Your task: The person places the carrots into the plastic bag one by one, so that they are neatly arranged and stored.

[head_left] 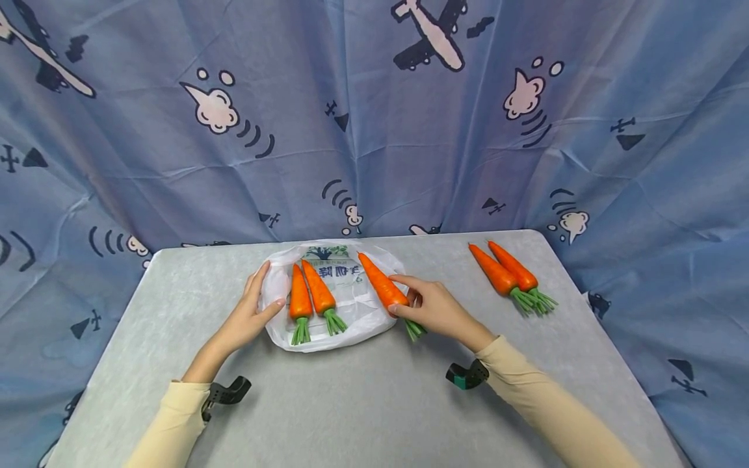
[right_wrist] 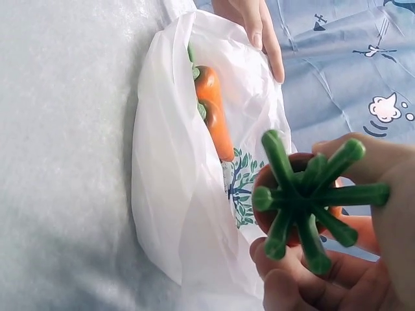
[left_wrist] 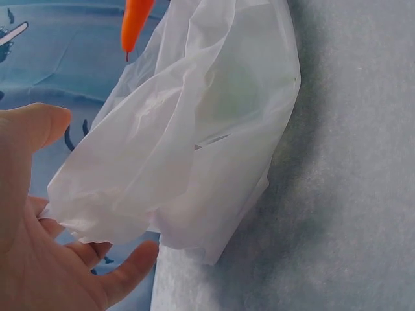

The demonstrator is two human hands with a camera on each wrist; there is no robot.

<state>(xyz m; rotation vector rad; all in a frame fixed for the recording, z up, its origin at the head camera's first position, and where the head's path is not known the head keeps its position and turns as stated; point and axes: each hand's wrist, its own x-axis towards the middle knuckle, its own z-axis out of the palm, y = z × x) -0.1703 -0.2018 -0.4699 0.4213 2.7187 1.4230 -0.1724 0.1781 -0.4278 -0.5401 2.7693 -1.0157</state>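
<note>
In the head view, my right hand (head_left: pixel 433 307) grips a carrot (head_left: pixel 381 281) by its thick end, above the right side of a white plastic bag (head_left: pixel 357 305). The right wrist view shows this carrot's green stalks (right_wrist: pixel 301 201) end-on, fingers and thumb around the orange body. Two more carrots, a left one (head_left: pixel 300 296) and a right one (head_left: pixel 318 288), lie side by side inside the bag, stalks toward me. Against the bag's left edge rests my left hand (head_left: pixel 248 312), thumb and fingers spread; in the left wrist view its fingertips (left_wrist: pixel 139 259) are at the bag's rim.
Two carrots (head_left: pixel 512 273) lie together on the right part of the grey table (head_left: pixel 328 409). Behind the table hangs a blue curtain (head_left: pixel 363 117) printed with planes. Each wrist wears a dark camera band, such as the left one (head_left: pixel 231 390).
</note>
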